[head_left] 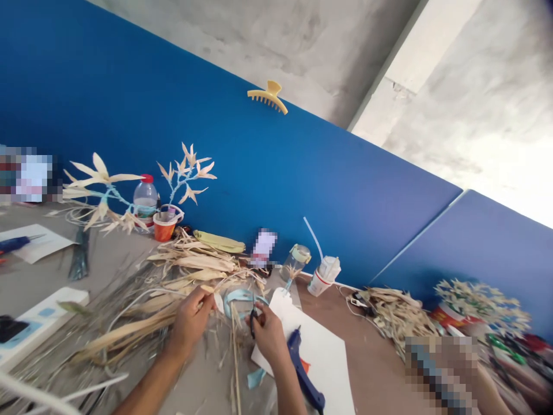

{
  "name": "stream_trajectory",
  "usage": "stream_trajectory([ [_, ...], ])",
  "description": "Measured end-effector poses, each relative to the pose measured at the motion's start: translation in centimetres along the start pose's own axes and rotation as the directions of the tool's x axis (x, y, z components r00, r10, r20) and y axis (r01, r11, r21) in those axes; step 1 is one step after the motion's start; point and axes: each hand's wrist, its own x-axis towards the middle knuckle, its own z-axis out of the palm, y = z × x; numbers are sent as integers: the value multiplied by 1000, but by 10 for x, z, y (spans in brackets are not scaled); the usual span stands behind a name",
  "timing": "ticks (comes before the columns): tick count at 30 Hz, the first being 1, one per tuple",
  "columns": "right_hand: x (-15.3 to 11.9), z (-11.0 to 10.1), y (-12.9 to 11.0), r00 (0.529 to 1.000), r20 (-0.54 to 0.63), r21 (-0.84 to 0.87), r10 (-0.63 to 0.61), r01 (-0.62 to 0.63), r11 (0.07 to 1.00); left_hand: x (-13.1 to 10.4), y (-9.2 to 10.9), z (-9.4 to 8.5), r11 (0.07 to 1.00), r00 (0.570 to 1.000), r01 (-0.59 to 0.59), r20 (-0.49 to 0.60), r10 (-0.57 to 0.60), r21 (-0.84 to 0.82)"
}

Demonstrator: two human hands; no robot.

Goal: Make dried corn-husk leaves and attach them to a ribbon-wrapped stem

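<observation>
My left hand point(192, 317) is closed in a pinch on a small pale piece of corn husk point(218, 302). Close by on the right, my right hand point(268, 333) grips a pair of dark-handled scissors point(253, 320), blades pointing away from me. The two hands are apart. Light blue tape or ribbon point(239, 295) lies just beyond them. A heap of dried corn husks point(203, 262) spreads behind and left of my left hand. Beside my right forearm, a blue glue gun point(298, 363) rests on a white sheet point(330, 340).
Husk flowers on blue stems point(180, 180) stand in an orange-and-white cup point(165, 226) near a bottle point(146, 202). A glass jar point(296, 262) and a paper cup point(322, 278) stand by the blue partition point(233, 155). A power strip point(43, 323) lies left; another person's hand point(458, 369) is at right.
</observation>
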Motion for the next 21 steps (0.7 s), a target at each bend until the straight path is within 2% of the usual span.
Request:
stream_trajectory([
  [1, 0, 2, 1, 999, -32, -30, -17, 16, 999, -1, -1, 2, 1000, 1000, 14, 7, -14, -26],
  [3, -1, 4, -1, 999, 3, 26, -35, 35, 999, -1, -1, 4, 997, 999, 41, 18, -40, -69],
  [6, -7, -1, -6, 975, 215, 294, -51, -15, 956, 0, -1, 4, 995, 998, 69, 9, -69, -67],
  [8, -12, -7, -10, 931, 350, 435, -104, -63, 898, 2, -2, 2, 997, 998, 57, -13, -58, -51],
  [10, -16, -14, -11, 873, 455, 502, -173, -91, 860, 5, -2, 0, 999, 999, 25, -44, -28, -47],
  [13, -19, -18, -11, 801, 553, 531, -229, -127, 838, 7, -4, -3, 999, 996, -6, -85, 3, -34],
  [18, -20, -17, -13, 780, 581, 484, -232, -102, 869, 6, -2, -5, 1000, 993, 17, -116, -16, 8],
  [21, -21, -16, -15, 737, 630, 457, -244, -98, 884, 6, 1, -5, 999, 994, 12, -111, -9, 31],
])
